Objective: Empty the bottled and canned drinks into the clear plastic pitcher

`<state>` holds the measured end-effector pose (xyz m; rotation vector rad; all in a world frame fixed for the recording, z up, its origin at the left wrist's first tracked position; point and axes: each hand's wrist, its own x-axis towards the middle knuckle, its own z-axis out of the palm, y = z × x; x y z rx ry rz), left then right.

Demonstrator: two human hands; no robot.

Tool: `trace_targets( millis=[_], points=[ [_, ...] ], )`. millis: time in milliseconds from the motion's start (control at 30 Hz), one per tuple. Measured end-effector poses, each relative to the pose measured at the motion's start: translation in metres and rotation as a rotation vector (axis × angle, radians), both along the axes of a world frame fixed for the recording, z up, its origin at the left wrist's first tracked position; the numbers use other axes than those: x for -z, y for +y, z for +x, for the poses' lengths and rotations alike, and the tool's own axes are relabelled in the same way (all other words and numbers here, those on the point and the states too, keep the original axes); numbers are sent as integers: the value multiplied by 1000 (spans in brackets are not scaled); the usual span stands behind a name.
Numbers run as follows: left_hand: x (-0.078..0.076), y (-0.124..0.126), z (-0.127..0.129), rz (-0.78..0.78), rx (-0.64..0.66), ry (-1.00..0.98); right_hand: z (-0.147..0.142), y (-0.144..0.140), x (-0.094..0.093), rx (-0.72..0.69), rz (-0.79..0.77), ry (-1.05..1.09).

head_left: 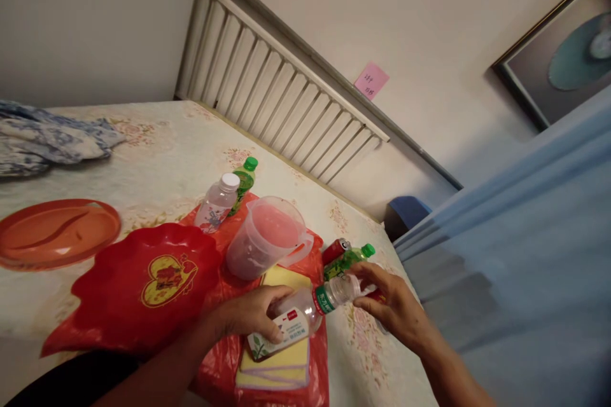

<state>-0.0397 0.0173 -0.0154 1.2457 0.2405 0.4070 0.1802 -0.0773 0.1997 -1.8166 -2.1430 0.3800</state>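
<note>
My left hand (255, 318) is wrapped round the body of a clear plastic bottle (310, 308) with a white printed label and a green band near its neck. The bottle is tilted, its neck pointing up and right. At the neck end, my right hand (389, 302) has its thumb and fingers around the whitish cap (354, 286). Under the bottle lie stacked yellow cloths (277, 369) with purple edges, on a red plastic bag (214, 359). A translucent measuring jug (260, 241) stands just beyond my left hand.
A red scalloped tray (119, 292) and an orange oval plate (57, 235) are at left. Behind the jug stand a white-capped bottle (217, 203) and a green-capped bottle (244, 181). A red can (335, 250) and another green bottle (346, 261) stand near my right hand. A radiator (277, 82) lines the wall.
</note>
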Motion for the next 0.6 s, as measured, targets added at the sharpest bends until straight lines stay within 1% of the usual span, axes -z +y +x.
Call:
trace_targets(
  millis=[100, 233, 433, 600],
  points=[
    [2, 0, 0, -11, 3, -6, -7, 4, 1, -67, -15, 39],
    [3, 0, 0, -17, -10, 1, -13, 7, 0, -136, -21, 32],
    [0, 0, 0, -32, 4, -34, -10, 9, 2, -176, 4, 8],
    [-9, -3, -1, -34, -7, -12, -11, 10, 2, -157, -6, 8]
  ],
)
